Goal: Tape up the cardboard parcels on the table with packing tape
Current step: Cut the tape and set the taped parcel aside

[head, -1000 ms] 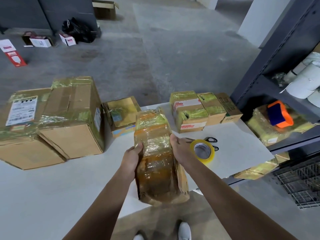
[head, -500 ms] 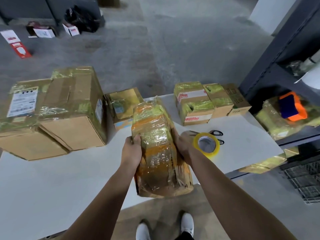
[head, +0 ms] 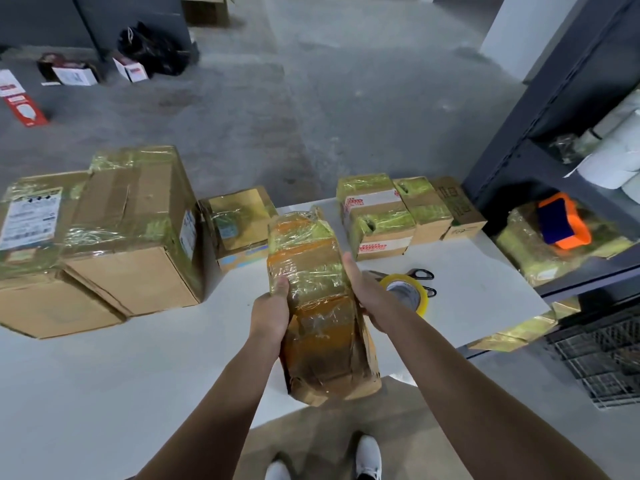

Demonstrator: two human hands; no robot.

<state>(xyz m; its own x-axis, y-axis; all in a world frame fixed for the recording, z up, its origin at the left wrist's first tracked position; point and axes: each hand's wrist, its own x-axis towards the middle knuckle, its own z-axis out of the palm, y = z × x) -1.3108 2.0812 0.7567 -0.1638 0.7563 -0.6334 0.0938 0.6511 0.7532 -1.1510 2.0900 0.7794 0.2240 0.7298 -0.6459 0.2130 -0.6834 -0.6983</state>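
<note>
Two hands: left hand point(head: 272, 311), right hand point(head: 369, 299), fingers still clasped round tape-wrapped brown cardboard parcel point(head: 318, 268), held over white counter point(head: 138, 375) edge; yellow packing-tape roll point(head: 417, 289) idle; taping seemingly done.

Left grip point(head: 272, 311) and right grip point(head: 367, 294) hold taped parcel point(head: 322, 306) over desk point(head: 138, 375) edge; tape roll point(head: 418, 289) at three o'clock.
</note>
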